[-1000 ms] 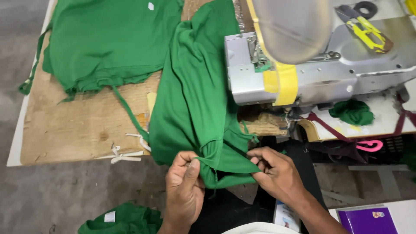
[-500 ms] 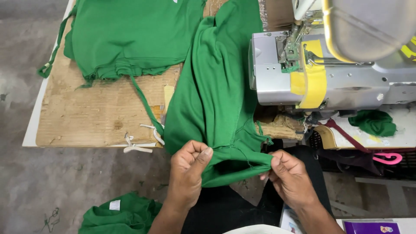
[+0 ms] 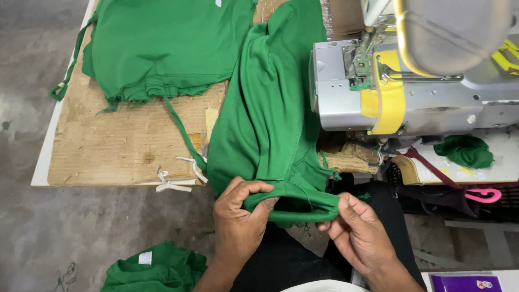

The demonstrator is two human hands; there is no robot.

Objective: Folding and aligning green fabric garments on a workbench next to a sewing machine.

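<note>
A green knit garment piece (image 3: 270,119) hangs off the front edge of the worn wooden table (image 3: 108,151) toward my lap. My left hand (image 3: 240,219) pinches its lower hem on the left side. My right hand (image 3: 359,235) pinches the same hem on the right, so the edge is stretched between both hands. Just right of the cloth stands a grey sewing machine (image 3: 400,92) with yellow tape around its body.
A stack of green fabric pieces (image 3: 162,43) lies at the table's far left, a thin green strip trailing from it. White cloth ties (image 3: 175,176) sit at the table edge. More green cloth (image 3: 157,267) lies on the floor. Green scrap (image 3: 465,151) and pink hook (image 3: 484,194) lie right.
The view has shifted left, so the machine sits further right. Both hands have moved apart along the hem and stretch it wider than before.
</note>
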